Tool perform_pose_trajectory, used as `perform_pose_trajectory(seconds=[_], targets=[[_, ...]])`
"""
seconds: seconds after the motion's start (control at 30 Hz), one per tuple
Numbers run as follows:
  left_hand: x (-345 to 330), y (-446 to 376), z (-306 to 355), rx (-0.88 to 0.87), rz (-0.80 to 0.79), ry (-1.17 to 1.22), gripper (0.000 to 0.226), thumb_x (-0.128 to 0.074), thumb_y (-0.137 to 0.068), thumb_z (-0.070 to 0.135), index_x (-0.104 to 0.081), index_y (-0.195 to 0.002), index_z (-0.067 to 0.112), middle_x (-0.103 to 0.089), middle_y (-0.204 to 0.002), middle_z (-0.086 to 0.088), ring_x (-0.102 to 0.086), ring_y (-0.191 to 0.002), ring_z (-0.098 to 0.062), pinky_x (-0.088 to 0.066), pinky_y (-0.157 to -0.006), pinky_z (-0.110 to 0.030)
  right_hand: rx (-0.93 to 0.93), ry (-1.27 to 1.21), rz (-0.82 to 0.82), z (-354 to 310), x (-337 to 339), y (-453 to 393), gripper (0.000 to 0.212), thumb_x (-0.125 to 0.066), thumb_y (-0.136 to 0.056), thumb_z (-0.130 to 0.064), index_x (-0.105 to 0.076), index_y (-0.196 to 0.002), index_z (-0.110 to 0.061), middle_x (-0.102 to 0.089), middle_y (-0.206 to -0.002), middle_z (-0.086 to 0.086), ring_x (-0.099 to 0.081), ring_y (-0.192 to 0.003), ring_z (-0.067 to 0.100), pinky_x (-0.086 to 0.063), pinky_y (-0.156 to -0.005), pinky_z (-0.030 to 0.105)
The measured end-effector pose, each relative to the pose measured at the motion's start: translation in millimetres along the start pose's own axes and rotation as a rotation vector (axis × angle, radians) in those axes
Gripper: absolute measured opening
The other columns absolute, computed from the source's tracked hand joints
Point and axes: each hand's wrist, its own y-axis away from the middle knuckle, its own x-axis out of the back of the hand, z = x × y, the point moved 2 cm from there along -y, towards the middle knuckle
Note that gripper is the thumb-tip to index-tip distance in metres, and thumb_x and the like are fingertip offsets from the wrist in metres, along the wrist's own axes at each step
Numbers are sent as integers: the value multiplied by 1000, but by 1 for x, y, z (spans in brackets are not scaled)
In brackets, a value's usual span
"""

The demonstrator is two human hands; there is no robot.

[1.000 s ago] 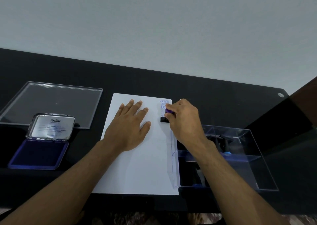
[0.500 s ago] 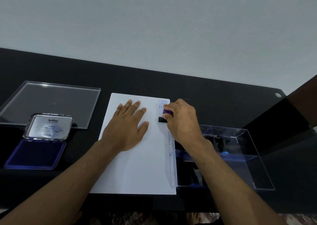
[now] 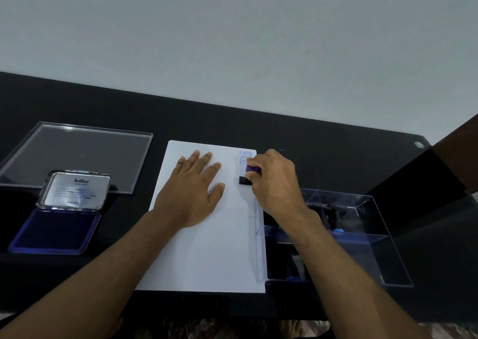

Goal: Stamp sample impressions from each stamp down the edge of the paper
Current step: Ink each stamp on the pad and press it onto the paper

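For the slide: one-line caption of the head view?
Right hand presses purple-handled stamp on white paper sheet; left hand holds it flat.

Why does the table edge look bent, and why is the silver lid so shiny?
Head view: the wide-angle lens bends the black table edge; the ink pad lid reflects light, so its small print is unreadable; the left hand casts a soft shadow on the paper.

White paper (image 3: 207, 248) flat on black desk; blue FRAGILE impressions (image 3: 245, 156) at far right edge; black-based, purple-handled stamp (image 3: 245, 178) upright just below.
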Motion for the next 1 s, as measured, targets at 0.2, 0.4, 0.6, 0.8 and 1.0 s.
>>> perform_pose_trajectory(seconds=[0.2, 0.4, 0.6, 0.8, 1.0], targets=[[1, 1, 0, -6, 11, 6, 84, -6, -91, 66, -38, -155, 22, -23, -166, -3, -10, -155, -24, -8, -126, -45, -26, -3, -12, 1, -1, 0, 32, -69, -92, -21, -67, -123, -14, -61, -115, 1, -57, -93, 11, -47, -89, 20], [1, 1, 0, -3, 3, 0, 84, -5, -90, 66, -35, -156, 23, -21, -167, -2, -8, -156, -23, -6, -127, -44, -19, -8, -9, 2, -1, -2, 29, -67, -93, -20, -67, -122, -14, -60, -114, 2, -56, -92, 11, -47, -87, 19], [1, 1, 0, -6, 4, 11, 84, -6, -90, 67, -36, -156, 23, -21, -167, -2, -8, -156, -23, -6, -127, -44, -38, -67, 121, 10, 9, 2, 13, -71, -89, -18, -70, -102, -18, -59, -96, -4, -56, -81, 8, -39, -68, 3], [1, 2, 0, -9, 10, 5, 81, -8, -91, 64, -37, -155, 23, -22, -166, -2, -9, -156, -23, -7, -127, -44, -169, -241, 334, 26, 17, 10, 19, -75, -84, -15, -71, -103, -19, -61, -92, -5, -59, -78, 5, -37, -68, -2], [3, 2, 2, -3, 4, -3, 83, -5, -90, 65, -36, -155, 23, -21, -167, -1, -9, -156, -23, -5, -127, -43, -258, -387, 414, 33, 15, 12, 19, -75, -85, -17, -71, -104, -17, -66, -92, -6, -63, -83, 6, -50, -75, 12]])
